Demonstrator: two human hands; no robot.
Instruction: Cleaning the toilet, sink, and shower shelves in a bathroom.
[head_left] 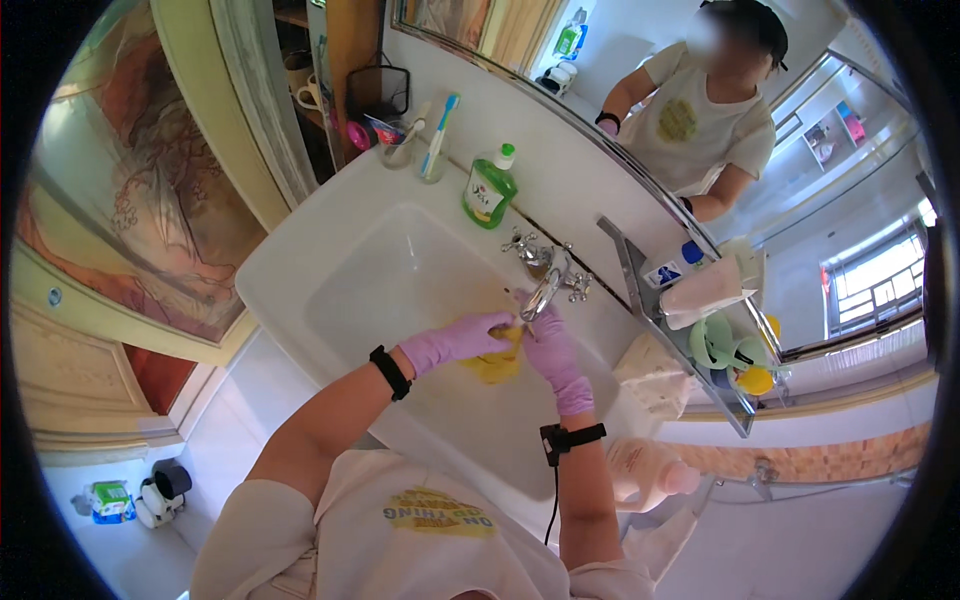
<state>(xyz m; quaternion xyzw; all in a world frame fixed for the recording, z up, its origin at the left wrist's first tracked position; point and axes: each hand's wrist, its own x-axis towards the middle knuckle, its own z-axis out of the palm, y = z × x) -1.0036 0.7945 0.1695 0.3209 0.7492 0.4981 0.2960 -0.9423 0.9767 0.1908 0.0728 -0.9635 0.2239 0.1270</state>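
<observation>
In the sink (pixel 345 285), toward its tap edge, the yellow cloth (pixel 493 367) lies crumpled between two gloved hands: the left hand (pixel 458 341) bends its fingers closely onto it; the right hand (pixel 550 350) is just beside, its grip I cannot tell

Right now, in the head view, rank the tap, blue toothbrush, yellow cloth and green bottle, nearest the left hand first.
1. Yellow cloth, touching the left hand.
2. Tap, right of the hand.
3. Green bottle, left of the tap.
4. Blue toothbrush, left of the bottle.
</observation>
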